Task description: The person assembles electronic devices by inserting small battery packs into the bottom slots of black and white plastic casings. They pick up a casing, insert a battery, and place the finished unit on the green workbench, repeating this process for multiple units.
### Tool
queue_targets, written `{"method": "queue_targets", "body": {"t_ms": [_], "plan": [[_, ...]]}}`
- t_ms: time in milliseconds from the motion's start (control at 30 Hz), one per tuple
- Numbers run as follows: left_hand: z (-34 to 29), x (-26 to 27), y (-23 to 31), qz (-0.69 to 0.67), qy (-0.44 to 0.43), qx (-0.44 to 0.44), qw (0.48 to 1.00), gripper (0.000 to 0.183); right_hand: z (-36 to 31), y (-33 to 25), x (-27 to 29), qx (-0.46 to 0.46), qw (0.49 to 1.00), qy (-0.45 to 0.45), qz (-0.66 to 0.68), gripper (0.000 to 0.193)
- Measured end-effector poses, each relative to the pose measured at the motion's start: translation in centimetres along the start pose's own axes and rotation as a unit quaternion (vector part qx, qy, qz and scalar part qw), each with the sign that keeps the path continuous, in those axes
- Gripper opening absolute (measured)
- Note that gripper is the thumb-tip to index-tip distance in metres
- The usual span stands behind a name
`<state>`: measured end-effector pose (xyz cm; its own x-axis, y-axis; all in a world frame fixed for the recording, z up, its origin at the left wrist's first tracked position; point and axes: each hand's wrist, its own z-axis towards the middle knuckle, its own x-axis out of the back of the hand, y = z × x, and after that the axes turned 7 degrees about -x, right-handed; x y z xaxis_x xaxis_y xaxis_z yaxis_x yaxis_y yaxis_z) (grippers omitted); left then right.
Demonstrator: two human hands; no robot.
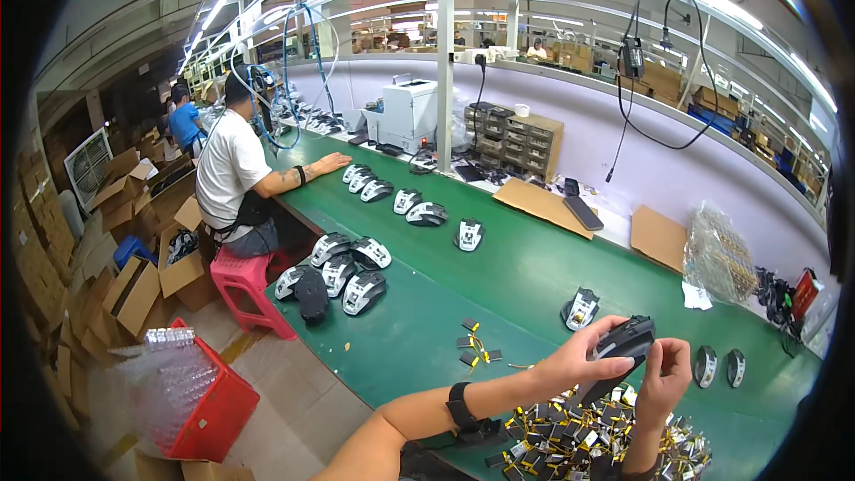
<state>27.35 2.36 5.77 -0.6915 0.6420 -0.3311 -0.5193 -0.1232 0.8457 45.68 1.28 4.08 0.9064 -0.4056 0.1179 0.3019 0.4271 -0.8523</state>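
Head view, clock face centred on the black computer mouse (626, 343) held above the table (525, 281). Left hand (570, 363), dark band at wrist, grips the mouse, thumb along its near side. Right hand (666, 379) at four o'clock, fingers bent in against the mouse's end; cannot tell whether they pinch anything. Mouse sits over the upper edge of a heap of small wired batteries (557, 436), heap mostly at six to seven o'clock. A few loose batteries (469, 357) at nine. Lone black-and-white mouse (582, 308) at ten, near the left hand. Two dark oval shells (705, 367) between three and four, side by side, apart. Farther out, between nine and ten: clustered mice (338, 274). Clear plastic bag (717, 258) between one and two.
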Motion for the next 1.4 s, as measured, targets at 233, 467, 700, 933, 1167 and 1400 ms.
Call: {"method": "queue_targets", "body": {"t_ms": [233, 467, 700, 933, 1167, 1400], "plan": [[0.4, -0.2, -0.6, 0.012, 0.014, -0.016, 1.000, 0.083, 0.9, 0.6, -0.2, -0.043, 0.999, 0.004, 0.027, 0.017], [0.6, 2.1, -1.1, -0.056, 0.063, -0.021, 0.996, 0.077, 0.4, -0.7, -0.7, 0.001, 0.992, -0.081, -0.097, 0.004], [1.5, 1.9, -1.1, -0.130, 0.176, -0.003, 0.976, 0.051, -0.1, -1.9, 0.2, -0.075, 0.990, -0.115, 0.024, 0.006], [1.5, 3.4, -1.0, -0.119, 0.164, 0.046, 0.978, 0.037, -0.7, -3.2, 0.1, -0.148, 0.973, -0.145, 0.104, 0.009], [1.8, 2.7, -1.1, -0.142, 0.130, 0.044, 0.980, 0.048, -1.8, -3.5, -1.2, -0.054, 0.997, -0.044, -0.030, 0.009], [1.9, 2.7, -0.7, -0.265, 0.163, 0.091, 0.946, 0.054, -2.1, -3.0, -1.7, -0.069, 0.997, -0.027, 0.001, 0.009]]}}
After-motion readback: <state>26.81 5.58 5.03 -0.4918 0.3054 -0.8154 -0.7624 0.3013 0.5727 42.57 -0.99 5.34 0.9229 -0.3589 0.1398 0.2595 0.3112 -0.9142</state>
